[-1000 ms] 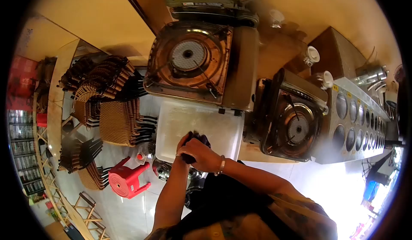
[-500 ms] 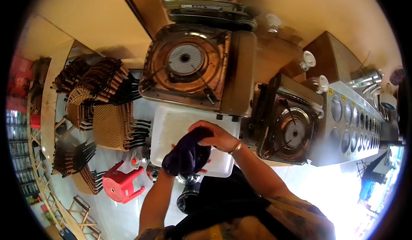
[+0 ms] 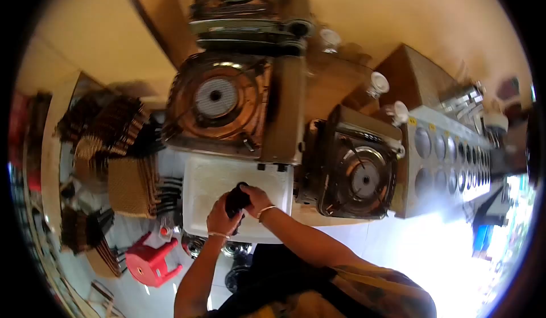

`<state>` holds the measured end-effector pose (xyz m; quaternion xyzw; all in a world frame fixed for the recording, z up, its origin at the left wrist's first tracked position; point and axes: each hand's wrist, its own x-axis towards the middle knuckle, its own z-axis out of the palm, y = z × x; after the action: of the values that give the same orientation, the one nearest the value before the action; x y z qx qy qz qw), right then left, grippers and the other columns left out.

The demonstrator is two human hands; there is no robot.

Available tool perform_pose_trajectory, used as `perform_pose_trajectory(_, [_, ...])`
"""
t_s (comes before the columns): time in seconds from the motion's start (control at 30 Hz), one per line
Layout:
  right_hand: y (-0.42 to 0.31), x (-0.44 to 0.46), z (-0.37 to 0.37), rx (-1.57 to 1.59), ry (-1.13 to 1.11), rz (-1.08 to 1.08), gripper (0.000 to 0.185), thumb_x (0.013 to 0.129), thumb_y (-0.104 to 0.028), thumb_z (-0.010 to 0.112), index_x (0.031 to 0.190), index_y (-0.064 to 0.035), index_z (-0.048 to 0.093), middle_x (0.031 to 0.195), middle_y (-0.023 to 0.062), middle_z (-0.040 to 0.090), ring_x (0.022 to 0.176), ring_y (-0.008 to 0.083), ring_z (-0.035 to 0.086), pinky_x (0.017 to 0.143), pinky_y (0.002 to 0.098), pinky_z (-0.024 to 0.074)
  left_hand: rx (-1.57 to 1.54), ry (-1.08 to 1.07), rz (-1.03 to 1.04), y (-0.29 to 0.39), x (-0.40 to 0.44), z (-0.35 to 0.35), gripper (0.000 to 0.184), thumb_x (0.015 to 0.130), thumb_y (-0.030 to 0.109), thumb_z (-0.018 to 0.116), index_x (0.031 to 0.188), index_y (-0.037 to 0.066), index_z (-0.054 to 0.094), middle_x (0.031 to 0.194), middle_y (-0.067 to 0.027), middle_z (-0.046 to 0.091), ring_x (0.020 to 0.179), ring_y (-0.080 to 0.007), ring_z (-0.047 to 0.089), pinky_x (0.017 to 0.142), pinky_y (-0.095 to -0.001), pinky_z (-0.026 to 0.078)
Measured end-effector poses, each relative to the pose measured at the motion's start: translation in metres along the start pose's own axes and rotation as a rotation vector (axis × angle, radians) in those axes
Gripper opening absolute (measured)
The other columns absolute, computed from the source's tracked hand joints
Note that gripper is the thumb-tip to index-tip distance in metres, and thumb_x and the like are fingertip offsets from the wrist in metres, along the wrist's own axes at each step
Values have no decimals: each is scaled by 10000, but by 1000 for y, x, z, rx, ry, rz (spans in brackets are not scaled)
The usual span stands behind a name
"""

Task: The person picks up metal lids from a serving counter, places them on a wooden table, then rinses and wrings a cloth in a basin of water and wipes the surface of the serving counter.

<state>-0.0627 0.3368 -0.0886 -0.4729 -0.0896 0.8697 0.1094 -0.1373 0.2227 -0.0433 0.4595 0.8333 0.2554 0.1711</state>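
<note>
A dark purple cloth (image 3: 237, 200) is bunched up between my two hands, above a white tray (image 3: 199, 182) with a wet-looking surface. My left hand (image 3: 220, 218) grips it from the left side. From the right, my right hand (image 3: 257, 200) has its fingers wrapped round the cloth, with a bracelet at the wrist. Just beyond the tray stands a gas stove (image 3: 219, 99) with a copper-coloured top. Parts of the fingers are hidden by the cloth.
A second stove (image 3: 361, 178) stands right of the tray, and more stoves (image 3: 236, 2) are stacked behind. A metal rack with round holes (image 3: 414, 159) is farther right. Stacked woven chairs (image 3: 128, 187) and a red stool (image 3: 149, 265) are at the left.
The cloth hung loose over my hands half a second ago and is now gathered into a small bunch. My hands have closed together on it. The whole view has shifted.
</note>
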Motion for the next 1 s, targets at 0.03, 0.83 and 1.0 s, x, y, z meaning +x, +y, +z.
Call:
perform_pose_trajectory(0.03, [-12,-10,6,22,-127,90,253,734,-107,589,966,-33,520,917,88,560,845,229,540,785,352,449,-2,31,-49,-10,1,1,580,649,208,641,1156,85,389,949,-137,520,748,-261,535,589,-348,475])
perform_pose_trajectory(0.83, [1,29,17,-606,143,-184,235,804,-146,525,984,2,492,918,97,554,823,228,551,722,364,476,-1,94,-400,15,-12,20,652,685,111,549,1258,86,239,1119,-145,404,807,-304,548,586,-375,490])
perform_pose_trajectory(1.0, [-23,-8,40,-503,-343,278,412,829,-266,472,1137,1,412,1066,111,521,1028,288,456,892,426,332,-1014,116,-631,-12,-18,54,326,721,239,546,958,25,479,689,-147,557,485,-197,520,458,-272,450])
